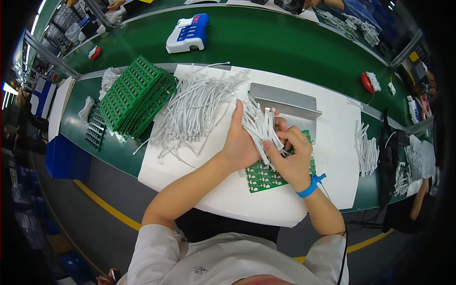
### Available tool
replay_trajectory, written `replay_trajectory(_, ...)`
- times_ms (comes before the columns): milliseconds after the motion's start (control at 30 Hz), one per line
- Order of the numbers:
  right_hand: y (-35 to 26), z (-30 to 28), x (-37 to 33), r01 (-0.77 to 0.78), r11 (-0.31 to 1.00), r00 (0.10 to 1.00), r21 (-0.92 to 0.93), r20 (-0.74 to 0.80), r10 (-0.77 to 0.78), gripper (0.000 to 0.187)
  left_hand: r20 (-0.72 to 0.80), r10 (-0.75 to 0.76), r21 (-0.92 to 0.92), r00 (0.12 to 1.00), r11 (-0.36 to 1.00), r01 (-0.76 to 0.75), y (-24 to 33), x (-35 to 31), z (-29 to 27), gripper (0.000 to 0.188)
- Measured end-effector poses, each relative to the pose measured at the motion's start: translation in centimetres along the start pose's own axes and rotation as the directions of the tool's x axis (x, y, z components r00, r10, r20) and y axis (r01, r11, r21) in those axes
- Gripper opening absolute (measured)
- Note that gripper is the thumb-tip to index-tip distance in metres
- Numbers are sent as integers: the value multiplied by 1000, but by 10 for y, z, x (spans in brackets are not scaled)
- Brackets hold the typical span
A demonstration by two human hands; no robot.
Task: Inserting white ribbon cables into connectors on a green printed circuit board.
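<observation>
A loose bunch of short white cables with small end connectors [259,126] is held between my two hands, above the white-covered bench. My left hand [239,142] cradles the bunch from the left, thumb pointing up; its other fingers are mostly hidden behind the cables. From the right, my right hand [295,154] closes its thumb and fingers on the lower ends of the bunch. A blue wrist strap [311,186] circles my right wrist. Under the hands lies a green circuit board panel [263,179], partly covered by them.
A big pile of white cables [192,107] lies left of my hands, beside a stack of green circuit board panels [135,97]. Behind my hands stands a grey metal angle bracket [285,100]. More cables [365,149] lie right. A blue-and-white device [188,33] sits on the green surface beyond.
</observation>
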State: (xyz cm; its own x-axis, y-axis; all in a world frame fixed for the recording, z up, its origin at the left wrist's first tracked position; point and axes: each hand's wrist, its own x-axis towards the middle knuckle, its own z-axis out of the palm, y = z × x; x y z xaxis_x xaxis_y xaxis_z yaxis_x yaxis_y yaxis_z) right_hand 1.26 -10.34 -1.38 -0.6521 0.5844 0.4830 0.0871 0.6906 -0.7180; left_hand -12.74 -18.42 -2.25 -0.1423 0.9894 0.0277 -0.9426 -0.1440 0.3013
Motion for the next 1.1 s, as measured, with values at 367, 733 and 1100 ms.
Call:
replay_trajectory(367,2,1,1,-14,1000,999,-14,-35,13,33,-58,31,75,998,997,-27,4,-1,9,108)
replay_trajectory(733,-5,3,6,40,991,998,-129,-36,-44,44,-140,86,245,986,968,-50,-6,-1,4,108)
replay_trajectory(1100,0,6,3,173,936,984,-305,11,-179,35,-193,22,301,981,953,38,-10,-1,-1,93)
